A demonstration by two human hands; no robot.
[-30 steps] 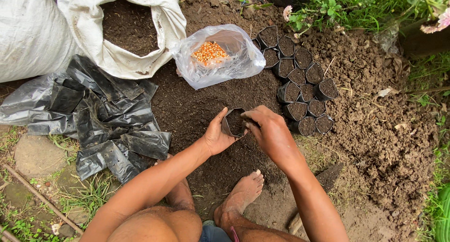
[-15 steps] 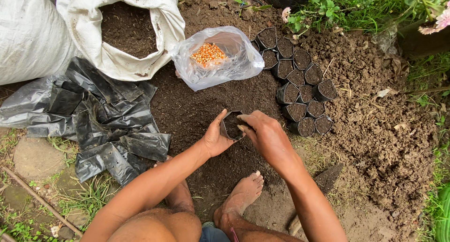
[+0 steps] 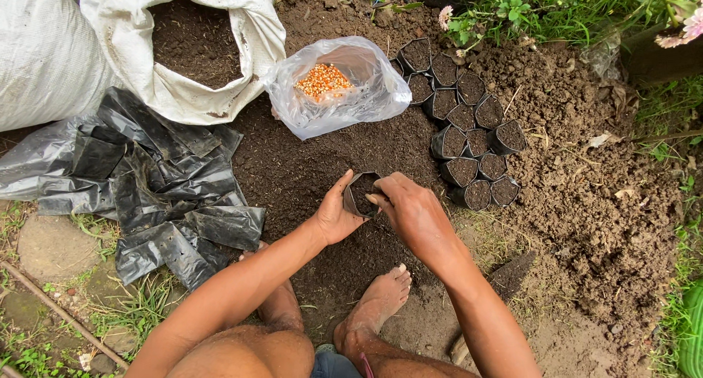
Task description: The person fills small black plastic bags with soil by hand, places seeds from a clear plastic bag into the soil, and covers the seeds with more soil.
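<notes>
Your left hand (image 3: 335, 215) had its grip wrapped around a small black grow bag (image 3: 362, 193), thumb up along its left side, palm cupping it from below. The bag sat upright on the dark loose soil (image 3: 293, 169) in front of you, partly filled with soil, mouth open. Your right hand (image 3: 414, 211) met it from the right, fingertips (image 3: 375, 199) curled over the rim and pressing into the soil inside; its grip was pinched on the bag's edge, no separate thing visible in it.

Just right of the bag stood a cluster of filled grow bags (image 3: 469, 121), packed touching each other. Beyond it lay a clear plastic bag of orange kernels (image 3: 326, 81), open. A white sack of soil (image 3: 194, 48) sat far left of that, mouth rolled down. A heap of flat empty black bags (image 3: 161, 187) lay on the ground to your left. Your bare foot (image 3: 377, 305) rested on the soil below your hands.
</notes>
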